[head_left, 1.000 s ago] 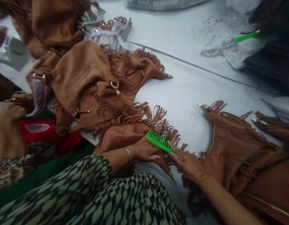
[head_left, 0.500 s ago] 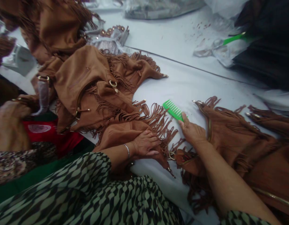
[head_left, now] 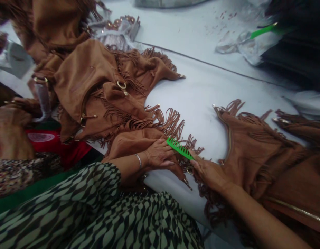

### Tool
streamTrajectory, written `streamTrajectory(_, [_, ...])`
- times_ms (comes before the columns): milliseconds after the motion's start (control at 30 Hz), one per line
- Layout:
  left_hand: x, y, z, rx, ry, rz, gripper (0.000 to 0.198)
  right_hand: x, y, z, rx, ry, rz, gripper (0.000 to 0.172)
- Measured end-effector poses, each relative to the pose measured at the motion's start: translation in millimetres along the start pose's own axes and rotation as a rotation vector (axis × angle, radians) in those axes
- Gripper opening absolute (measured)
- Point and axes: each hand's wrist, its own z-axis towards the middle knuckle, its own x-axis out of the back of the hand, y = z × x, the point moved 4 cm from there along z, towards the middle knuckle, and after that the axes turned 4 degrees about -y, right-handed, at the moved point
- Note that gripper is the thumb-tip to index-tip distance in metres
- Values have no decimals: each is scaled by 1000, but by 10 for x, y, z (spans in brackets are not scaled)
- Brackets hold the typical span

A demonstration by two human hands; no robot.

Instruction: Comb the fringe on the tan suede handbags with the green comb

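My left hand, with a bracelet at its wrist, lies flat on a brown suede piece near the table's front edge, fingers extended. Long brown fringe spreads from that piece over the white table. A green wide-toothed comb is held at its right end by my right hand. The comb's left end is beside my left fingertips, over the base of the fringe. A gold ring lies just left of my right hand.
Brown fringed bags are heaped at the left, and more brown pieces lie at the right. A co-worker's hand is at the far left. Another green comb and clear plastic are at the back right.
My right hand has moved the green comb down and left, from beyond the fringe to beside my left fingers. My left hand stays on the brown piece. The view has shifted slightly.
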Motion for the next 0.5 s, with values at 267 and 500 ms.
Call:
streamTrajectory(267, [-21,-8,6,3,3,-9,55,15,272,134,-188,144,-126,56])
streamTrajectory(500, [-75,-33,-12,21,26,-13,53,366,388,434,-387,249,-12,68])
